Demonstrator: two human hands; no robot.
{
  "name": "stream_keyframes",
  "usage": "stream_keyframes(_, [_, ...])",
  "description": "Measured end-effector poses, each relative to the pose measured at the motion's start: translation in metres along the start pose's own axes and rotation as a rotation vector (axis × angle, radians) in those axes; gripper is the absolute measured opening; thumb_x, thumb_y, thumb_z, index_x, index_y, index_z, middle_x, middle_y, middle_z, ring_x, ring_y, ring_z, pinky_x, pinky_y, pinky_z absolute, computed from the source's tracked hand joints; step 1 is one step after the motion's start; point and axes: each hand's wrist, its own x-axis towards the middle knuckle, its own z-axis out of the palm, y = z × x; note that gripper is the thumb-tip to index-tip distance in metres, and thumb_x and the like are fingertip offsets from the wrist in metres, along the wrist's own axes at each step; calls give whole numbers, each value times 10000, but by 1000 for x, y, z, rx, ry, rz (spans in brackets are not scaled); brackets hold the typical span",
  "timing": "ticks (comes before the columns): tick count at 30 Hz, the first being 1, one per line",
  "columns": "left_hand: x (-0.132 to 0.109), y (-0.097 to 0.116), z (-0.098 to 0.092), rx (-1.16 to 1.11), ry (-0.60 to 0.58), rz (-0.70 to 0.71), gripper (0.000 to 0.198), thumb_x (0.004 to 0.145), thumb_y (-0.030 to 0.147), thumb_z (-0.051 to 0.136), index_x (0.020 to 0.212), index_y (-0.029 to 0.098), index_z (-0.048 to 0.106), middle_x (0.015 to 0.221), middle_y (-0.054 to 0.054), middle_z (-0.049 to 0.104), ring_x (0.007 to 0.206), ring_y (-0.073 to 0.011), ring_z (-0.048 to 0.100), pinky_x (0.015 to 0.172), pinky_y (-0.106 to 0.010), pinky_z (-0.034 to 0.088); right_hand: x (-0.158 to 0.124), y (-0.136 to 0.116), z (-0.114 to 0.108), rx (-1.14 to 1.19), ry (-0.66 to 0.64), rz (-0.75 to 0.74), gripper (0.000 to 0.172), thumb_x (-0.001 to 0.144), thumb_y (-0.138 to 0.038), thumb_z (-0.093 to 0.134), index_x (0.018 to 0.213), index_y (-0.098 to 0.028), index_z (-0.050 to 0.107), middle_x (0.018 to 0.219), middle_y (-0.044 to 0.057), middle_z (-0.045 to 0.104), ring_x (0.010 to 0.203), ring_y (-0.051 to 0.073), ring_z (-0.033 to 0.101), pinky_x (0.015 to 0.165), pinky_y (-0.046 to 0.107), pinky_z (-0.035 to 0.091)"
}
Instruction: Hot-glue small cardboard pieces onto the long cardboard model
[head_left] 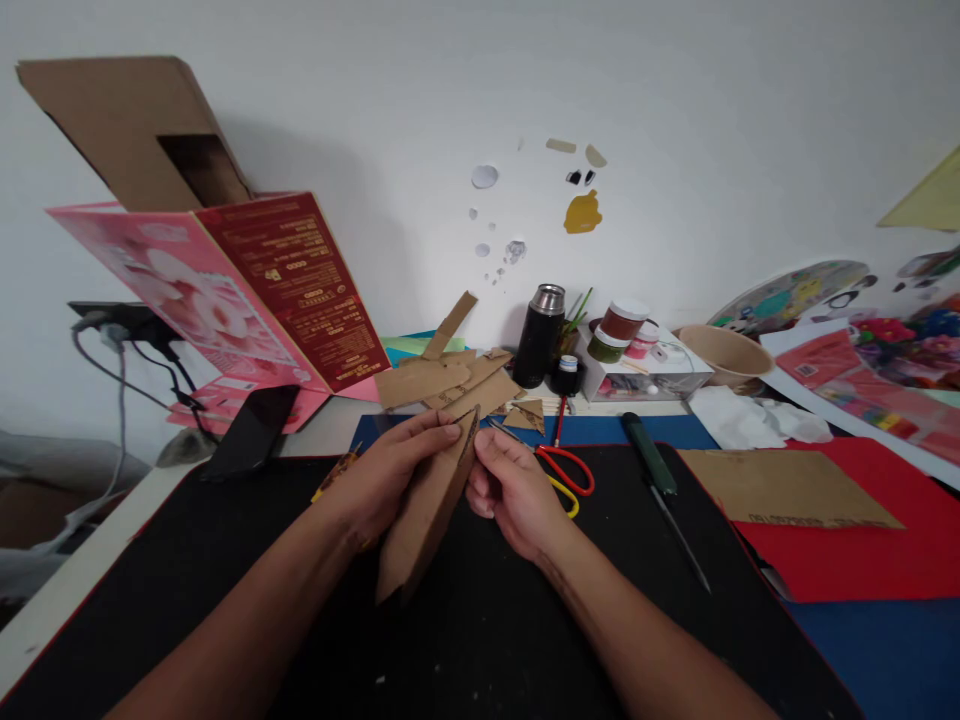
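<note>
A folded piece of brown cardboard (429, 500) is held up over the black mat, tilted, with its pointed end away from me. My left hand (390, 470) grips it along the left side, thumb lying on top near the far end. On the other side, my right hand (514, 485) has thumb and fingers pinched at the cardboard's far right edge. The fingertips there partly hide what they press. Just beyond my right hand lie scissors (566, 472) with red and yellow handles.
Cardboard scraps (450, 385) are heaped at the back, beside a black thermos (540, 340). A green-handled pointed tool (651, 455) lies to the right, near a flat cardboard sheet (795, 487) on red paper (900, 560). A phone (251, 432) and pink box (225, 290) stand left.
</note>
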Motion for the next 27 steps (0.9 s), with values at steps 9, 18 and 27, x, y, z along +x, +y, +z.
stream_keyframes(9, [2, -4, -2, 7, -8, 22, 310, 750, 404, 904, 911, 226, 707, 854, -21, 729, 770, -199, 686, 702, -284, 530, 1, -1, -1, 43, -23, 28, 543, 762, -605, 897, 768, -230, 505, 488, -111, 470, 387, 61, 356, 400, 200, 215])
stream_keyframes(18, [2, -6, -1, -10, -12, 12, 324, 751, 413, 902, 925, 230, 699, 818, 6, 718, 734, -177, 673, 681, -264, 522, 2, 1, -1, 43, -15, 26, 544, 757, -609, 899, 766, -229, 510, 480, -114, 454, 388, 60, 342, 397, 196, 217])
stream_keyframes(27, [5, 12, -15, 48, 48, 47, 343, 705, 406, 909, 928, 203, 747, 802, -31, 758, 702, -204, 682, 649, -293, 529, 4, 0, -1, -15, -1, -7, 471, 825, -607, 838, 810, -213, 580, 528, -97, 475, 405, 69, 374, 393, 207, 214])
